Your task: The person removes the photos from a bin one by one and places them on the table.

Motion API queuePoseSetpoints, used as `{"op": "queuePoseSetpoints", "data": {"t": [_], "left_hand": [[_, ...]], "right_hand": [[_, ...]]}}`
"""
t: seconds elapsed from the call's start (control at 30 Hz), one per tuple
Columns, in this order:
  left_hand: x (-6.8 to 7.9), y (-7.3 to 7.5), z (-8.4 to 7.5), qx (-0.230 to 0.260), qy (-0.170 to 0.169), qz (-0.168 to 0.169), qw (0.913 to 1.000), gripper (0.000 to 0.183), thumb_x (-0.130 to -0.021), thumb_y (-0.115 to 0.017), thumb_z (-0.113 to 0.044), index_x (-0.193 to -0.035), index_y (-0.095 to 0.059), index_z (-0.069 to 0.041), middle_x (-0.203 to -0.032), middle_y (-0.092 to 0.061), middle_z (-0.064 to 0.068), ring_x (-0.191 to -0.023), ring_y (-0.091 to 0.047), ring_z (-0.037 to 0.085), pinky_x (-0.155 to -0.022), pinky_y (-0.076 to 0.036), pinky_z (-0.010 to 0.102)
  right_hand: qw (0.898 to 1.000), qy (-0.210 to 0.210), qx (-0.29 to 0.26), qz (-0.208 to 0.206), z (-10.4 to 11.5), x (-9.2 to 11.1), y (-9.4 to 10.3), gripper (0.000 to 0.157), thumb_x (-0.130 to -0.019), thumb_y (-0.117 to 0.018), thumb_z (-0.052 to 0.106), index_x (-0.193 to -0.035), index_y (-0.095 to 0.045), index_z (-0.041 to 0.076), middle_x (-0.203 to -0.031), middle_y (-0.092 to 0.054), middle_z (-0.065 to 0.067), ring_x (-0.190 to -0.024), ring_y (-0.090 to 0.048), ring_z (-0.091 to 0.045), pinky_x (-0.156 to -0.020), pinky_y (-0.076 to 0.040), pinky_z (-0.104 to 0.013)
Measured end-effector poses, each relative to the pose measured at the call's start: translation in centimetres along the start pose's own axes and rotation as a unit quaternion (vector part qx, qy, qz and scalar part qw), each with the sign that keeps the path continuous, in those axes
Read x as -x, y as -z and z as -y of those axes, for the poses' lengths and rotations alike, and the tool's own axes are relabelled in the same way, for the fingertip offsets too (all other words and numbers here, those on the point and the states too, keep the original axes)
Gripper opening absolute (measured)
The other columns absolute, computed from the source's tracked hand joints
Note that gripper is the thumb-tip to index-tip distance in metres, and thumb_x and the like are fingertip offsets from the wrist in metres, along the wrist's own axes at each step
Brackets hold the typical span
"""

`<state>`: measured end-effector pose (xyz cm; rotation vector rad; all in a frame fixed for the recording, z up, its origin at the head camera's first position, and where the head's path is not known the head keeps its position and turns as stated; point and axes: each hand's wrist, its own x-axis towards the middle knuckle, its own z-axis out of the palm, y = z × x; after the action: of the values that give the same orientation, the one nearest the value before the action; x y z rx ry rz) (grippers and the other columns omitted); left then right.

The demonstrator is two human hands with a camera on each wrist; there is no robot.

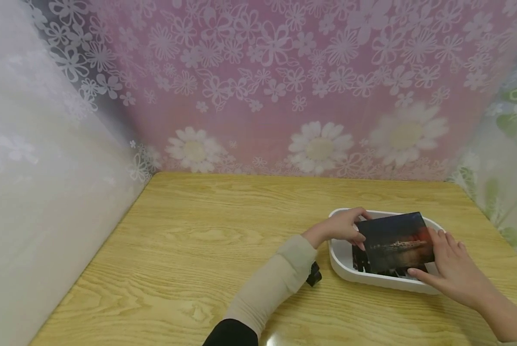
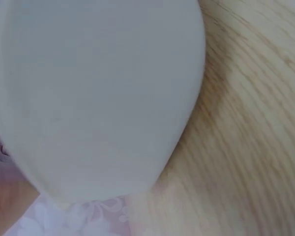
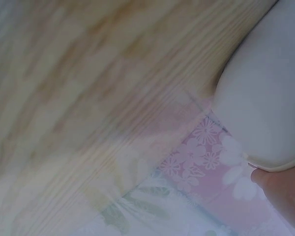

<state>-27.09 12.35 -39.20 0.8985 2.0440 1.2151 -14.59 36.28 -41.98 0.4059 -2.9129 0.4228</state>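
Note:
A dark postcard [image 1: 398, 243] with a lit night scene lies tilted over a white oval tray [image 1: 414, 287]. My left hand [image 1: 345, 226] grips its left edge, with fingertips at the upper corner and thumb lower down. At the right edge, my right hand [image 1: 455, 266] holds it, thumb along the lower corner and fingers spread by the tray's end. Beneath it, another dark printed card [image 1: 360, 262] shows inside the tray, mostly covered. Both wrist views are filled largely by the tray's pale outer wall [image 2: 103, 103], with a bit of the right hand at its rim [image 3: 280, 168].
The tray stands on the right part of a wood-grain table [image 1: 176, 250]. A small black object [image 1: 314, 275] shows beside the left sleeve [image 1: 275, 276], partly hidden by it. Pink floral sheeting [image 1: 258, 96] borders the back, with pale sheeting [image 1: 46, 168] at the left.

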Motion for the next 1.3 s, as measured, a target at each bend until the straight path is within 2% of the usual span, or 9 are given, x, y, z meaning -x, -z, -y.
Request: {"op": "queuePoseSetpoints", "data": {"t": [0.13, 0.27, 0.4, 0.5, 0.7, 0.9, 1.03, 1.17, 1.3], "left_hand": [[0.9, 0.7, 0.1, 0.035, -0.011, -0.018, 0.9992, 0.05, -0.082, -0.058, 0.004, -0.125, -0.04, -0.015, -0.116, -0.045, 0.002, -0.069, -0.064, 0.023, -0.062, -0.05, 0.026], [2.1, 1.6, 0.2, 0.075, -0.034, -0.008, 0.9965, 0.061, -0.082, -0.056, 0.007, -0.132, -0.034, -0.021, -0.112, -0.046, 0.005, -0.072, -0.064, 0.026, -0.065, -0.05, 0.031], [3.4, 2.6, 0.4, 0.106, -0.059, 0.01, 0.9925, 0.067, -0.082, -0.054, 0.009, -0.136, -0.033, -0.025, -0.124, -0.039, 0.006, -0.073, -0.064, 0.022, -0.069, -0.05, 0.035], [4.5, 3.3, 0.5, 0.115, -0.07, 0.007, 0.9909, 0.068, -0.081, -0.055, 0.009, -0.137, -0.033, -0.024, -0.13, -0.035, 0.007, -0.077, -0.063, 0.021, -0.068, -0.05, 0.036], [7.0, 4.5, 1.3, 0.084, -0.061, -0.054, 0.9931, 0.074, -0.079, -0.062, 0.003, -0.138, -0.029, -0.027, -0.136, -0.031, 0.005, -0.106, -0.049, 0.017, -0.068, -0.05, 0.033], [8.9, 5.6, 2.8, 0.064, -0.046, -0.131, 0.9882, 0.083, -0.076, -0.068, 0.0, -0.14, -0.024, -0.029, -0.106, -0.053, 0.009, -0.083, -0.059, 0.017, -0.068, -0.05, 0.033], [9.6, 6.2, 3.8, 0.077, -0.042, -0.177, 0.9804, 0.086, -0.074, -0.068, 0.003, -0.141, -0.022, -0.026, -0.1, -0.059, 0.01, -0.082, -0.06, 0.015, -0.069, -0.048, 0.029], [10.0, 6.6, 4.5, 0.085, -0.018, -0.215, 0.9728, 0.088, -0.073, -0.07, 0.001, -0.141, -0.021, -0.025, -0.102, -0.059, 0.01, -0.088, -0.058, 0.017, -0.069, -0.048, 0.03], [10.0, 6.8, 5.0, 0.08, 0.017, -0.243, 0.9667, 0.088, -0.073, -0.072, -0.003, -0.141, -0.021, -0.026, -0.122, -0.047, 0.011, -0.097, -0.053, 0.021, -0.07, -0.047, 0.032]], "right_hand": [[1.0, -0.003, -0.002, 0.003, 0.1, -0.1, 0.1, 0.104, -0.078, -0.064, 0.04, -0.139, 0.009, -0.003, -0.134, -0.005, -0.041, -0.124, 0.009, -0.048, -0.092, 0.015, -0.057], [1.0, 0.005, -0.003, -0.009, 0.1, -0.2, 0.2, 0.105, -0.077, -0.065, 0.04, -0.139, 0.008, -0.003, -0.134, -0.006, -0.04, -0.124, 0.007, -0.049, -0.093, 0.013, -0.058], [1.0, 0.013, -0.001, -0.016, 0.2, -0.2, 0.2, 0.104, -0.077, -0.066, 0.039, -0.139, 0.006, -0.004, -0.134, -0.007, -0.039, -0.124, 0.005, -0.049, -0.093, 0.012, -0.058], [1.0, 0.016, 0.005, -0.015, 0.2, -0.3, 0.2, 0.104, -0.077, -0.065, 0.04, -0.138, 0.004, -0.006, -0.133, -0.008, -0.041, -0.124, 0.005, -0.049, -0.094, 0.013, -0.056], [1.0, 0.022, 0.012, -0.016, 0.3, -0.5, 0.0, 0.104, -0.075, -0.066, 0.042, -0.138, -0.001, -0.008, -0.129, -0.012, -0.045, -0.122, 0.002, -0.053, -0.095, 0.013, -0.055], [0.999, 0.031, 0.026, -0.026, 0.3, -0.5, -0.1, 0.105, -0.073, -0.067, 0.043, -0.138, -0.002, -0.008, -0.127, -0.013, -0.046, -0.121, -0.002, -0.055, -0.096, 0.012, -0.054], [0.999, 0.03, 0.031, -0.016, 0.3, -0.3, -0.1, 0.102, -0.075, -0.065, 0.043, -0.139, -0.003, -0.007, -0.127, -0.012, -0.047, -0.121, 0.001, -0.055, -0.096, 0.011, -0.055], [1.0, 0.025, 0.011, -0.003, 0.3, -0.2, 0.0, 0.094, -0.079, -0.063, 0.038, -0.139, -0.005, -0.006, -0.13, -0.008, -0.045, -0.122, 0.007, -0.052, -0.095, 0.013, -0.055], [1.0, 0.026, 0.014, -0.004, 0.1, -0.2, 0.3, 0.09, -0.079, -0.063, 0.038, -0.137, -0.012, -0.009, -0.13, -0.007, -0.044, -0.123, 0.008, -0.051, -0.094, 0.013, -0.056]]}}
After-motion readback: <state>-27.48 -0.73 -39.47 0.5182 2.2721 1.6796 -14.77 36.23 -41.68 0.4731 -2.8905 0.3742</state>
